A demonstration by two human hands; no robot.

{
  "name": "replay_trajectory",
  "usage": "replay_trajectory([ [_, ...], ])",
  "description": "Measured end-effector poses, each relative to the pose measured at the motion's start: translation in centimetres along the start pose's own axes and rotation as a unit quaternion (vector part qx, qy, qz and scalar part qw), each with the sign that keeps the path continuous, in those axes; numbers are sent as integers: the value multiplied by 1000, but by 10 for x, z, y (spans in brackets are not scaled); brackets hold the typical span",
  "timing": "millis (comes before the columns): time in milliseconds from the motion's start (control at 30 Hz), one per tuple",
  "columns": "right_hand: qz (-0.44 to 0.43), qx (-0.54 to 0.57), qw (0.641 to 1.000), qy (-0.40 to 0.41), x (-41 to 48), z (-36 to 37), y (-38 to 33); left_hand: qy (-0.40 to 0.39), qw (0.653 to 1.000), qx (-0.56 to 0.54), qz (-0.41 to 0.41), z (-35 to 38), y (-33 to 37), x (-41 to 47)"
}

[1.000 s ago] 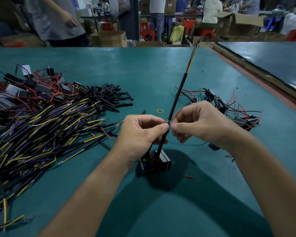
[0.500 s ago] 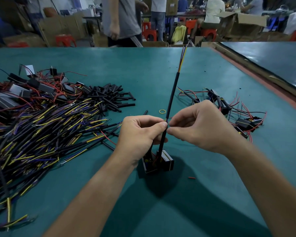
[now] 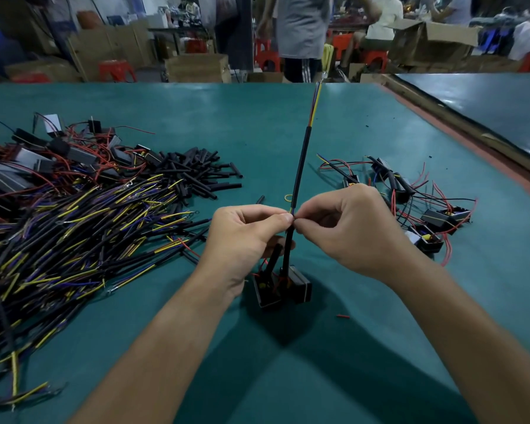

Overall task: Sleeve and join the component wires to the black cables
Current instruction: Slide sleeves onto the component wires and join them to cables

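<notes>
Below the black cable (image 3: 300, 160), the component (image 3: 299, 284) is partly hiding behind the left hand (image 3: 245, 237). That hand and the right hand (image 3: 346, 231) are pinching the cable's lower end, covering the joint. Beyond the cable, the tabletop (image 3: 196, 117) is stretching to its far edge.

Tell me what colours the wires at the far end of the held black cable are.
Yellow, red and blue wires, clearest in the head view.

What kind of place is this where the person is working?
Probably a factory workshop for wiring: a big heap of black cables on a long green table, plus cardboard boxes and other workers behind.
</notes>
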State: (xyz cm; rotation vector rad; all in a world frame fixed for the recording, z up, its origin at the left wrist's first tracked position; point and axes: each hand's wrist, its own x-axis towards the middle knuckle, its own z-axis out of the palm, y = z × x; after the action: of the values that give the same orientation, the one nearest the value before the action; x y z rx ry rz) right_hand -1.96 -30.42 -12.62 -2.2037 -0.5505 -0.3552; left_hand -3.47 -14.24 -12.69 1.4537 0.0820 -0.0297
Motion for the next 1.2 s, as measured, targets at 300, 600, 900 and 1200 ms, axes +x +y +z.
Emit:
replay_trajectory([
  [300,46,39,996,-63,2,1,-3,-3,1000,2,-1,-1,2,0],
  [600,153,220,959,-97,4,8,-4,-28,999,24,-5,-6,4,2],
  [900,77,69,995,0,3,6,1,12,998,49,28,0,2,-1],
  [1200,78,99,992,-6,1,0,-7,-7,998,52,46,-2,3,-2],
])
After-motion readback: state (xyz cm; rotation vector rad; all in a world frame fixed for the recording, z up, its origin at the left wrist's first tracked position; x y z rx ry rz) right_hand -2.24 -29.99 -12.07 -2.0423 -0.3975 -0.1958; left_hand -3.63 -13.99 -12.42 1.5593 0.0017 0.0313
